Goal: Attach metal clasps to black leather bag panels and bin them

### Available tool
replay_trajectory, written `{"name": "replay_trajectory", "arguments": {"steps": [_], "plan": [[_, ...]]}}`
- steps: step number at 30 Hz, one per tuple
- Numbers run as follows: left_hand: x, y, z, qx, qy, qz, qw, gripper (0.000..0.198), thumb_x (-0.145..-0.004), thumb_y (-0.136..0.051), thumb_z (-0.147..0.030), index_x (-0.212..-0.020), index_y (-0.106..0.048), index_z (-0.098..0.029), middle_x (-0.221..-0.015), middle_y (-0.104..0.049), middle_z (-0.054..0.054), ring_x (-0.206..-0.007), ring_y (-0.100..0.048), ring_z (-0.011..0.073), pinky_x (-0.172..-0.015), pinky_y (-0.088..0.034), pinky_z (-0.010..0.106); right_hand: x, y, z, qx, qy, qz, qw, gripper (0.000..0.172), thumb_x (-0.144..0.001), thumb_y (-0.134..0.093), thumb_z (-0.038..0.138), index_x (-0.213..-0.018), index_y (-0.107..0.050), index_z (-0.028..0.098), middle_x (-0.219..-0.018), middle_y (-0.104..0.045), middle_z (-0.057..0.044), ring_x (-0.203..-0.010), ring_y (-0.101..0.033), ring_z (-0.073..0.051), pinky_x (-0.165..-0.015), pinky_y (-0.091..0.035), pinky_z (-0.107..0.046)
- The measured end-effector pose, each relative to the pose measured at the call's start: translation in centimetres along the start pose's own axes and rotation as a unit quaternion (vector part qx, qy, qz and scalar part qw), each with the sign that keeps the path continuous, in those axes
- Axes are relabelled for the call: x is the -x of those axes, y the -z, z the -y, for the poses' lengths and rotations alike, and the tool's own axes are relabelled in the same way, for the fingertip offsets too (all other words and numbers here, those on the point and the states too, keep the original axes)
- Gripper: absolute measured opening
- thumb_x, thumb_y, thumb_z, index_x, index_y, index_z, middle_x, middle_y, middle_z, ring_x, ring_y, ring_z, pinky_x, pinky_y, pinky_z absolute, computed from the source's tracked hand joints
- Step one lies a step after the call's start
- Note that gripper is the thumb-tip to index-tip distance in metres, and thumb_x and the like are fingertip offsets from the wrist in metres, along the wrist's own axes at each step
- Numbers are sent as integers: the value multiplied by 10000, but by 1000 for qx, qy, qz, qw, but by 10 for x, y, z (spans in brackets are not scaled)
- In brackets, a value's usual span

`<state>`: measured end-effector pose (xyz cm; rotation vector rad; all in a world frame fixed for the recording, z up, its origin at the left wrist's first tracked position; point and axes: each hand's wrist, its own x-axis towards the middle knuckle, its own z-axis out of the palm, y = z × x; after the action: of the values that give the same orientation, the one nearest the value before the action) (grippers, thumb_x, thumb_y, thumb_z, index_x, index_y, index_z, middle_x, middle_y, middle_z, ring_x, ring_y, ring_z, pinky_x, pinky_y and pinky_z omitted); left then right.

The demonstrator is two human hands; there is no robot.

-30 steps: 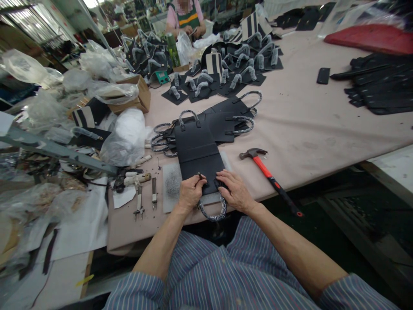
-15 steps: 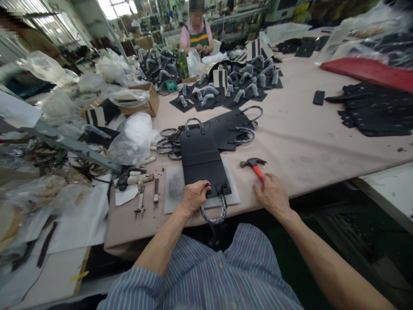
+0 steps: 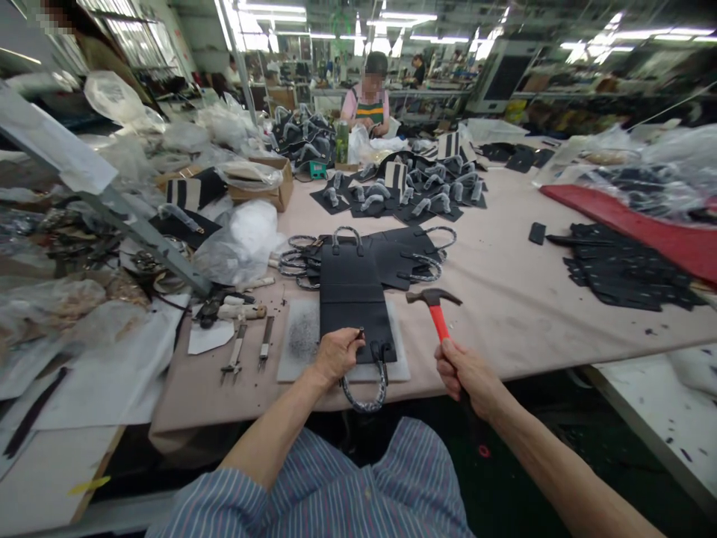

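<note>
Can't really make out the little dark tool near the tabletop's front edge, since the left hand covers all but its tip. Right hand hides the middle of the hammer handle, and the black panel blocks much of the pale board. Red piece toward the tabletop's right gets cut off.

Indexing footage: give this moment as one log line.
left hand: holds small dark piece over black panel; right hand: grips hammer; black panel: partly on pale board
</note>
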<state>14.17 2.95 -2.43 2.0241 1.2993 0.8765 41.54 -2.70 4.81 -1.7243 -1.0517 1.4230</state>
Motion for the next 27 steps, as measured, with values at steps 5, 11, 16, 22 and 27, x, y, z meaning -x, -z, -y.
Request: {"name": "replay_trajectory", "arguments": {"steps": [5,11,16,22,27], "plan": [[0,-2,3,5,-5,-4,1000,122,-918,-613,-143,-910,-719,-203,-918,-765,28,-862,-714,173,-867,-541,276,27,-22,46,307,244,-52,918,414,-991,-373,591,-778,-460,246,-587,-464,12,-495,-400,-150,-492,-249,-284],[2,-4,6,2,-4,-3,1000,109,-911,-637,-123,-907,-712,-201,-903,-762,23,-840,-714,165,-834,-537,262,38,-33,64,506,265,-22,821,333,-1036,-347,437,-807,-474,232,-567,-486,12,-474,-417,-157,-528,-194,-305],[1,-4,7,11,-20,2,1000,117,-927,-614,-123,-898,-702,-194,-916,-758,28,-861,-708,164,-853,-532,264,39,-35,59,458,305,-100,829,383,-1051,-252,459,-801,-443,240,-576,-492,2,-475,-432,-160,-525,-256,-289],[1,-2,5,3,-13,3,1000,102,-924,-626,-133,-895,-704,-192,-897,-757,24,-837,-705,162,-836,-530,263,44,-26,71,470,282,-51,835,350,-1039,-367,474,-790,-451,242,-557,-478,20,-453,-405,-150,-503,-213,-289],[2,-2,6,-9,-16,11,1000,103,-936,-623,-155,-881,-704,-187,-900,-754,34,-858,-704,167,-860,-531,271,43,-32,67,388,320,-126,855,408,-1048,-258,510,-797,-435,242,-578,-477,5,-465,-409,-151,-512,-259,-296]]}}
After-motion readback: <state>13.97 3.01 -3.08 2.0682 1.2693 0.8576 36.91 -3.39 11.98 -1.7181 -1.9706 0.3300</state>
